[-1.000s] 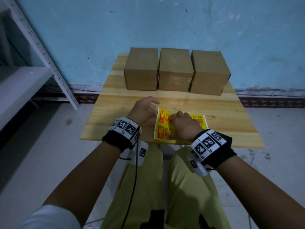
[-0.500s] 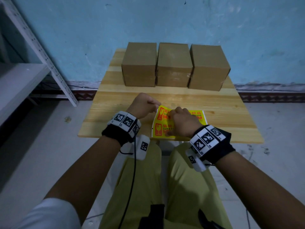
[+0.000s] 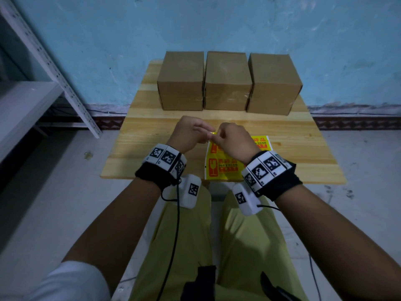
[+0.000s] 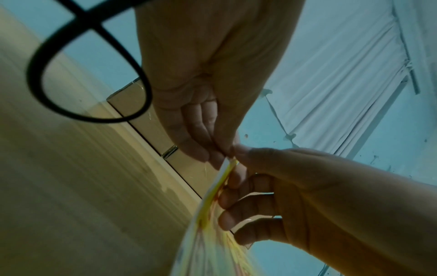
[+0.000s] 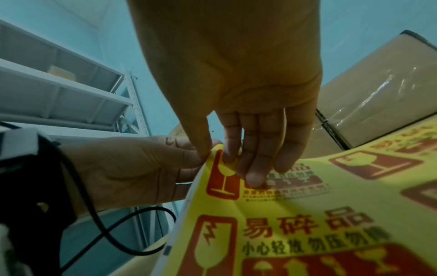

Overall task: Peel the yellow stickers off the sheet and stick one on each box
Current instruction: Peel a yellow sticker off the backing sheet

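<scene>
Three plain cardboard boxes [image 3: 181,81], [image 3: 227,81], [image 3: 273,83] stand in a row at the back of the wooden table [image 3: 152,153]. The yellow sticker sheet [image 3: 223,168], printed with red fragile marks, lies at the near edge with its far left corner raised. My left hand [image 3: 207,132] and right hand [image 3: 214,136] meet at that corner and both pinch it. In the right wrist view my right thumb and forefinger [image 5: 227,149] nip the sheet [image 5: 307,224] at its corner, the left hand [image 5: 141,164] behind it. Whether a sticker has parted from the backing I cannot tell.
A grey metal shelf rack [image 3: 43,68] stands to the left of the table, against the blue wall. Bare table surface runs between the sheet and the boxes. My lap in yellow-green trousers [image 3: 238,246] is under the near edge.
The left hand has closed in on the sheet's far left corner. Both hands have risen, lifting that corner off the table. The head view has tilted slightly.
</scene>
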